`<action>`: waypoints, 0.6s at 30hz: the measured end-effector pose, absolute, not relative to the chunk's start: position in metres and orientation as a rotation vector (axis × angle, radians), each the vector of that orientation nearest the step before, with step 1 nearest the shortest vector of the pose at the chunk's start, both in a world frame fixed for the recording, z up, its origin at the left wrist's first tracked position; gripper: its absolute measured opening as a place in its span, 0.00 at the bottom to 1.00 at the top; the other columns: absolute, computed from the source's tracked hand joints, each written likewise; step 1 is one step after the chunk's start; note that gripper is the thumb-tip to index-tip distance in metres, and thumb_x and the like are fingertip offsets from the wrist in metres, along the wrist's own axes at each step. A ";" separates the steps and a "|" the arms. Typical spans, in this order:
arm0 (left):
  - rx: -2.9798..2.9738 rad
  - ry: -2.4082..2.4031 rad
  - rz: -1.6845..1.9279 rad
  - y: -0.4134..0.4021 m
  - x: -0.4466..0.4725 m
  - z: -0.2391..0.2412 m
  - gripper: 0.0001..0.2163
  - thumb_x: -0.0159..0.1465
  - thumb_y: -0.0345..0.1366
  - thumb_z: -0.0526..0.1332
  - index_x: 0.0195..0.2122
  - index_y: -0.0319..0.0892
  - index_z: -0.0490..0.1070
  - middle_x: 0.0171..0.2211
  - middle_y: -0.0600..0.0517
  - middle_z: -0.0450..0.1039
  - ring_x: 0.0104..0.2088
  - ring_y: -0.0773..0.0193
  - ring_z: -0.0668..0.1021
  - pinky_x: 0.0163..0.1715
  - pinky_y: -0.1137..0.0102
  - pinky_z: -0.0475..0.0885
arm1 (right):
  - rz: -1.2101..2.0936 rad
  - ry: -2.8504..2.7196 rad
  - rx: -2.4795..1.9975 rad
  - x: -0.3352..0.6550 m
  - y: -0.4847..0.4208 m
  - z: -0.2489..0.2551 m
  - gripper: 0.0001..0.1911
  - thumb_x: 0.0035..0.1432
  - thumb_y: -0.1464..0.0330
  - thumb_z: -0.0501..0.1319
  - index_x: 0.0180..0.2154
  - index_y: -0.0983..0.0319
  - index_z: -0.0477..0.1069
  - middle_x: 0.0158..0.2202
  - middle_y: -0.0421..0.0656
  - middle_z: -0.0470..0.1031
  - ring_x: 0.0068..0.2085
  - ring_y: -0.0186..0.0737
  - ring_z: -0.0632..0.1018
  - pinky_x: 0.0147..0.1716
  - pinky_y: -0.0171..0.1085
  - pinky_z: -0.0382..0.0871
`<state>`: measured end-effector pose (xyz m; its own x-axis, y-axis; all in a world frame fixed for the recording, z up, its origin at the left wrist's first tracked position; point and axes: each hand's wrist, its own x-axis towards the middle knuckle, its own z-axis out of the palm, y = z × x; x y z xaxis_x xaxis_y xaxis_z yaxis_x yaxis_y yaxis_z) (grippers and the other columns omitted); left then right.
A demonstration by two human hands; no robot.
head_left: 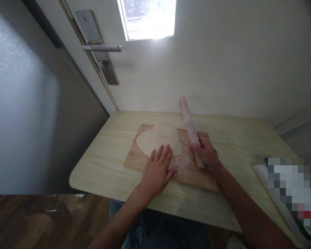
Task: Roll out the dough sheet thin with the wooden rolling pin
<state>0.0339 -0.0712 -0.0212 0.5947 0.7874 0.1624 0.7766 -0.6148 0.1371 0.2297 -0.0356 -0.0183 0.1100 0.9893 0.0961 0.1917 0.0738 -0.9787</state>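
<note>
A thin, flat sheet of dough [159,136] with an uneven edge lies on a wooden board [194,178], toward its left and far side. My left hand [158,169] is open, palm down, its fingertips resting on the near edge of the dough. In my right hand [206,152] is a rolling pin [189,122], gripped near its lower end. The pin is tilted, its far end pointing away from me past the board's back edge. White flour dusts the board between the two hands.
The board sits on a light wooden table [98,169] pushed against a white door [223,62] with a metal handle [103,48]. At the table's right lies a package [292,193], blurred out. A grey panel [23,121] stands at the left.
</note>
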 end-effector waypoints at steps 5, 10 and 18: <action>2.704 1.416 0.358 -0.094 0.036 -0.022 0.26 0.63 0.44 0.47 0.58 0.35 0.48 0.60 0.42 0.48 0.60 0.56 0.50 0.54 0.55 0.56 | 0.851 -1.485 -1.272 0.232 -0.036 -0.018 0.25 0.41 0.59 0.61 0.44 0.59 0.66 0.36 0.41 0.74 0.37 0.44 0.73 0.35 0.42 0.67; 2.582 1.409 0.436 -0.102 0.032 -0.019 0.22 0.63 0.40 0.47 0.57 0.39 0.51 0.58 0.43 0.54 0.58 0.57 0.56 0.54 0.53 0.55 | 0.476 -1.846 -1.411 0.237 -0.043 -0.011 0.23 0.51 0.62 0.57 0.50 0.58 0.63 0.46 0.45 0.71 0.44 0.46 0.71 0.43 0.46 0.63; 2.250 1.566 1.187 -0.091 -0.007 0.010 0.12 0.61 0.34 0.50 0.46 0.44 0.64 0.48 0.48 0.67 0.50 0.60 0.68 0.49 0.61 0.65 | -0.210 -2.200 -1.519 0.243 -0.044 -0.011 0.13 0.53 0.74 0.52 0.38 0.60 0.71 0.37 0.45 0.75 0.41 0.45 0.71 0.45 0.48 0.55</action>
